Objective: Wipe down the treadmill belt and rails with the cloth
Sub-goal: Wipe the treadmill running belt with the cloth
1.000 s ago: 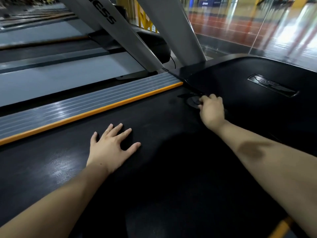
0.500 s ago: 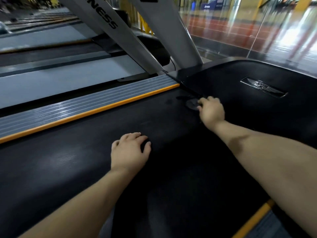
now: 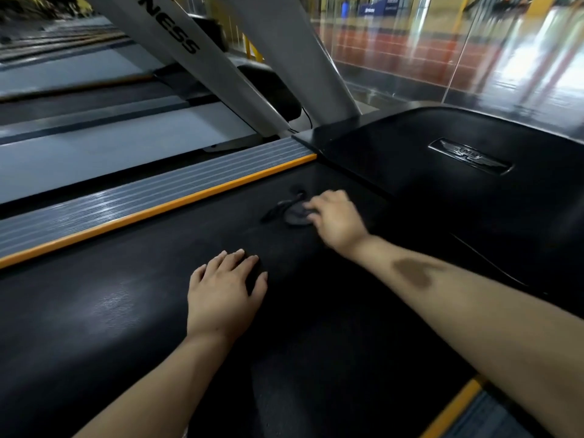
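Mid-frame, my right hand [image 3: 336, 221] pinches the dark cloth [image 3: 295, 214] on the belt [image 3: 110, 311], left hand [image 3: 222, 294] flat; next, sweep it toward the rail [image 3: 126, 200].

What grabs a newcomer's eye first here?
The orange-edged grey ribbed side rail slashing diagonally beside the black textured treadmill belt. Then the left hand flat on the belt and the right hand touching a small dark round object near the black motor cover.

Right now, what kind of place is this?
Most likely a commercial gym. The hands rest on a black treadmill belt edged by a grey ribbed side rail, more treadmills line up beside it, and a glossy sports floor shows beyond the glass.
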`<state>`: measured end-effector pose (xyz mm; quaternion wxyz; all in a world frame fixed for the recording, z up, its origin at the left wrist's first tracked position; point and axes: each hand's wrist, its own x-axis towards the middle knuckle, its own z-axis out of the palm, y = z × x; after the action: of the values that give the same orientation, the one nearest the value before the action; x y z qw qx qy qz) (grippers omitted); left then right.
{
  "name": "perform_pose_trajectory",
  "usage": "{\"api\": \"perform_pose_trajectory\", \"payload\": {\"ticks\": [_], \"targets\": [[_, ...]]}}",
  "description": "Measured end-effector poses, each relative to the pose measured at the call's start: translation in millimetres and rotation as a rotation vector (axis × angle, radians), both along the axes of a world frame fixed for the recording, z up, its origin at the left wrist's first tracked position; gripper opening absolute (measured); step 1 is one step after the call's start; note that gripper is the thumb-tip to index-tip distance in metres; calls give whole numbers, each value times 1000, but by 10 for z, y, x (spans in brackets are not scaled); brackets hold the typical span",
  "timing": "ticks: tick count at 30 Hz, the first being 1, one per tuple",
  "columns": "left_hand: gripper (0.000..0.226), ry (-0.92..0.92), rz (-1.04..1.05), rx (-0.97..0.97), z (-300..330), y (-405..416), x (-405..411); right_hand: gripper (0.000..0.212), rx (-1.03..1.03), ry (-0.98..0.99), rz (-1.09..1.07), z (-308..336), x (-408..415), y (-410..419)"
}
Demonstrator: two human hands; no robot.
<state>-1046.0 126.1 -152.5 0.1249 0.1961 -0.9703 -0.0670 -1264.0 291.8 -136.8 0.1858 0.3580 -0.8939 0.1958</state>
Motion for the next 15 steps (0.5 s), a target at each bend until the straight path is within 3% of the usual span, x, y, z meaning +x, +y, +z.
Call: {"api": "perform_pose_trajectory", "payload": {"ticks": [3, 6, 12, 15], "targets": [[52, 3, -3, -14, 14, 23, -2, 24, -31, -27, -346, 31, -590, 522], [53, 3, -4, -16, 10, 24, -14, 23, -57, -28, -385, 21, -426, 416], [52, 12, 18, -1, 6, 8, -22, 25, 2, -110, 169, -10, 664, -252], [54, 3, 8, -11, 9, 5, -7, 23, 51, 20, 142, 41, 345, -18]]}}
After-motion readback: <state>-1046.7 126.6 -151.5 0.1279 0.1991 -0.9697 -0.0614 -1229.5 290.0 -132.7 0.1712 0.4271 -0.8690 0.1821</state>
